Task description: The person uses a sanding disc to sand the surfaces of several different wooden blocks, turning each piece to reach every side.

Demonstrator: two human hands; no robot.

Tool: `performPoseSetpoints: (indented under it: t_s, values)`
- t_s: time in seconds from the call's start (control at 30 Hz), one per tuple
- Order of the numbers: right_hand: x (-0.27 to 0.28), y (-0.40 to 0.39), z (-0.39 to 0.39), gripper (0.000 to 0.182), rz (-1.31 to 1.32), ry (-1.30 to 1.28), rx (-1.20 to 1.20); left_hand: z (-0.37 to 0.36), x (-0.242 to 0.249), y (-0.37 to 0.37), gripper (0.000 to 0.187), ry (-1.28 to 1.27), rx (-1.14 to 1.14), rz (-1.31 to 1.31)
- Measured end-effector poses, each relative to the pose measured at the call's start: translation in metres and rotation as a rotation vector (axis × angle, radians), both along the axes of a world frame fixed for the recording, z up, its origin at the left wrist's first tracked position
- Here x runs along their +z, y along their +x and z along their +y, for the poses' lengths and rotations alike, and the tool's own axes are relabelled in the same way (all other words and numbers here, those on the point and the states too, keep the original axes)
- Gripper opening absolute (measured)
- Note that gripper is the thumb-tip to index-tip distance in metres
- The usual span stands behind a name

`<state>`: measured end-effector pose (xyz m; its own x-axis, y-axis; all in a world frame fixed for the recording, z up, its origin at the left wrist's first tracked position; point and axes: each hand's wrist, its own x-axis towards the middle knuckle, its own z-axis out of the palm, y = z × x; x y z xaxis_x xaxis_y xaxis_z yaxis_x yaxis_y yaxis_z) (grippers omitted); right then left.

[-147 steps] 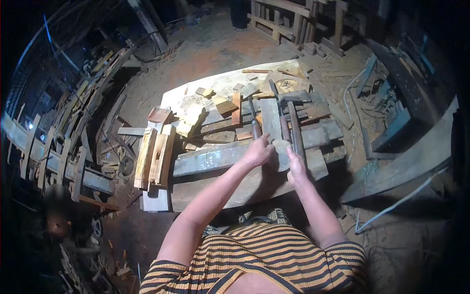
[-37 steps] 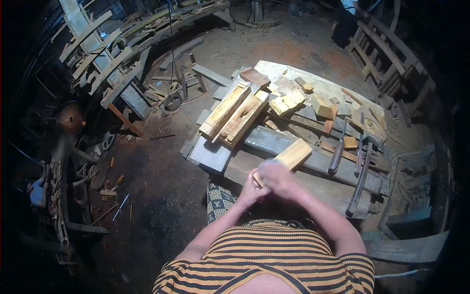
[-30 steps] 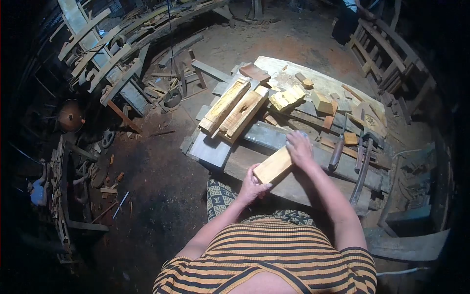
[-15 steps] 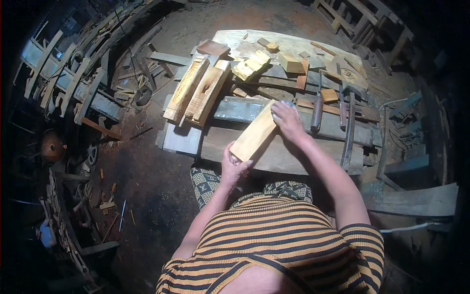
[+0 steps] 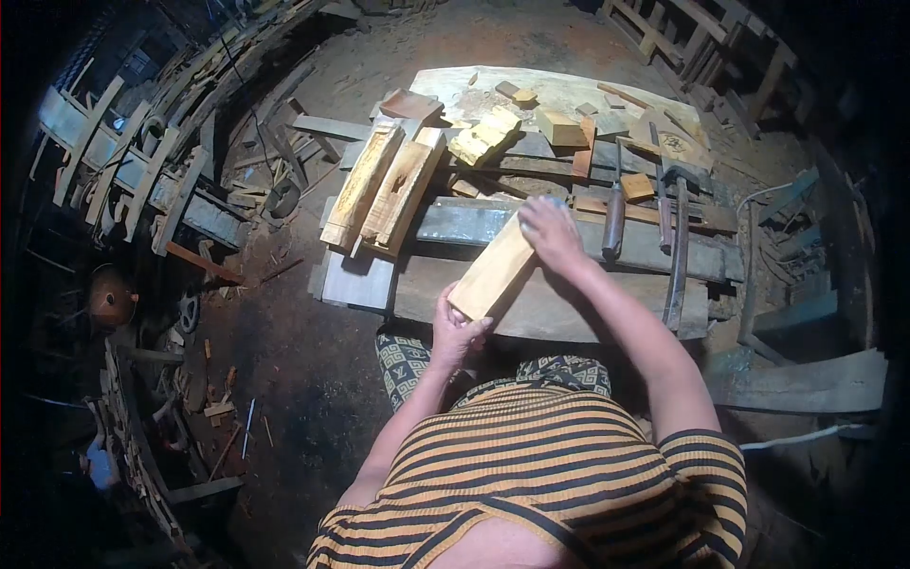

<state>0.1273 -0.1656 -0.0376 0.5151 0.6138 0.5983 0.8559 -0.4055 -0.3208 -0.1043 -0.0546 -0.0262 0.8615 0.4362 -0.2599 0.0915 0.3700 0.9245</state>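
A pale, smooth rectangular wooden block [image 5: 495, 270] slants across the near part of the workbench, its near end toward my body. My left hand [image 5: 457, 327] is closed round that near end, thumb on one side and fingers on the other. At the far end, my right hand [image 5: 553, 235] curls over the block's top edge, its fingers slightly blurred. Whether anything thin lies under the right palm is hidden. Just beyond the block is a grey, shiny flat slab [image 5: 462, 221] set in the bench [image 5: 559, 313].
Two hollowed wooden pieces [image 5: 403, 194] lie to the left. A yellow carved block [image 5: 486, 136] and small offcuts sit farther back. On the right are a wooden-handled chisel [image 5: 614, 218] and a long-handled hammer-like tool [image 5: 678, 251]. Timber stacks [image 5: 133, 161] stand at the left.
My right hand has shifted slightly left over the block's far end. The whole view has tilted a little; my left hand keeps its hold.
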Motion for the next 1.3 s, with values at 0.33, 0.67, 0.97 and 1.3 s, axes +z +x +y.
performPoseSetpoints:
  t_s: [0.33, 0.67, 0.97, 1.3]
  values:
    - [0.040, -0.143, 0.023, 0.024, 0.181, 0.055, 0.707, 0.016, -0.075, -0.001, 0.078, 0.505, 0.129, -0.376]
    - [0.008, -0.007, 0.025, 0.030, 0.154, -0.173, 0.055, -0.003, -0.014, 0.002, 0.082, 0.061, 0.077, -0.116]
    - [0.039, -0.082, 0.012, 0.029, 0.391, -0.134, 0.600, 0.000, -0.019, 0.004, 0.080, 0.171, 0.087, -0.129]
    - [0.041, 0.021, -0.007, 0.037, 0.599, 0.086, 0.045, -0.009, 0.004, -0.001, 0.083, -0.012, 0.032, -0.125]
